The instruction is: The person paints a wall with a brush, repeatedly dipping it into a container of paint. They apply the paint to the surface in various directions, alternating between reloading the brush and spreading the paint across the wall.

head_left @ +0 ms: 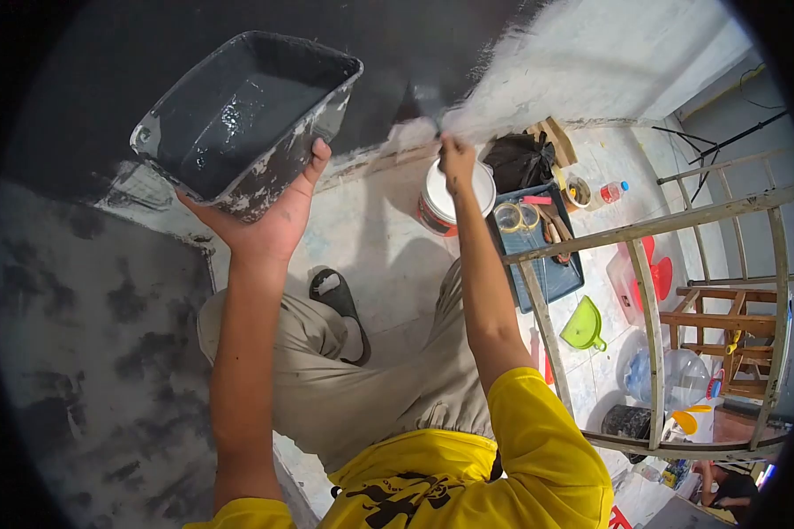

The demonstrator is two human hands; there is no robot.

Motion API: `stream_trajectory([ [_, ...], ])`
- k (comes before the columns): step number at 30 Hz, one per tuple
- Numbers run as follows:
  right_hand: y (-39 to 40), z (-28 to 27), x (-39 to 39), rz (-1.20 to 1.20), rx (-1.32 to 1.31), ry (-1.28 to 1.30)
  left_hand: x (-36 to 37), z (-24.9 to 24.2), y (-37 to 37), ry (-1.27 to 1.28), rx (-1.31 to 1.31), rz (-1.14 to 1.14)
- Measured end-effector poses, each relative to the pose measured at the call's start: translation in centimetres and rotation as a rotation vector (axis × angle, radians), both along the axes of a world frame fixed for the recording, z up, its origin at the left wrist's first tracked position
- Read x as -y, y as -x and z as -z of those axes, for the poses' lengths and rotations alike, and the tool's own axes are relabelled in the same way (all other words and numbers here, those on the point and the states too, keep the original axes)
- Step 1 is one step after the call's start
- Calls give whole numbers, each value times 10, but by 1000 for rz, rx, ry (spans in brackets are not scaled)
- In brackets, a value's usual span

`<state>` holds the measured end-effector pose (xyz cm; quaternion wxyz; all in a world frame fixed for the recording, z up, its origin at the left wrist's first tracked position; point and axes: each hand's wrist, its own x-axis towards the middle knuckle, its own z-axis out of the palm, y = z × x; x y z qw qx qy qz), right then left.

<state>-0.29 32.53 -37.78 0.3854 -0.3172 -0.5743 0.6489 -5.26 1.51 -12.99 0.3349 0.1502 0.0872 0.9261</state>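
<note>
My left hand [269,216] holds a black, paint-smeared tub [273,167] from below, its thumb on the outer side. Dark grey wet material [234,119] lies inside the tub. Farther right, my right hand [456,163] is closed on the handle of a tool [438,129] whose head is dark and hard to make out against the wall. That tool is at the lower edge of the dark-coated wall area [397,53]. Below my right hand stands a white-lidded bucket [437,196], partly hidden by my forearm.
A blue tray [560,280] with tape rolls and tools lies right of my right arm. Near it are a black bag [519,160], a green dustpan [584,324] and a metal ladder frame [648,344]. Another person [732,485] is at the bottom right.
</note>
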Motion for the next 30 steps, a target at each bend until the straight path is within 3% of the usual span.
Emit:
stream_trajectory([
  [1,3,30,-1,-24,175,11,0,1,1,-7,-24,4],
  [2,11,63,-4,35,361,-182,2,2,0,1,-2,2],
  [4,13,65,-1,18,569,-202,-2,-2,-3,5,28,-5],
  [7,6,30,5,88,461,-178,-4,-9,-1,252,179,-112],
  [10,-32,-36,22,-28,20,-19,-6,-11,-4,320,192,-175],
  [11,-54,-55,29,-38,5,-55,-5,-4,2,342,179,-190],
  [12,-82,-77,42,-45,73,-29,-4,-5,1,323,189,-159],
  [13,-102,-59,43,2,79,-78,-4,-11,-4,297,197,-134],
  [14,-131,-73,57,-87,7,85,-4,-23,-9,324,102,-96],
  [15,-163,-90,74,-119,108,99,2,-29,-11,330,107,-24],
  [16,-199,-80,75,-234,341,7,7,-1,-2,388,106,-38],
  [17,-222,-98,95,-185,311,-260,8,22,7,441,98,-51],
  [18,-246,-105,109,-162,407,-265,9,5,-9,376,291,-19],
  [19,-266,-101,114,-214,513,-162,18,35,-6,363,20,6],
  [20,-291,-95,118,-270,627,-49,26,47,-11,430,19,13],
  [22,-332,-53,126,-243,622,-280,45,49,-33,464,170,34],
  [24,-355,-32,133,-260,618,-121,62,69,-40,150,56,229],
  [27,-365,-34,154,-138,611,-3,82,81,-53,470,270,91],
  [30,-347,-34,166,-70,559,101,116,112,-56,403,78,125],
])
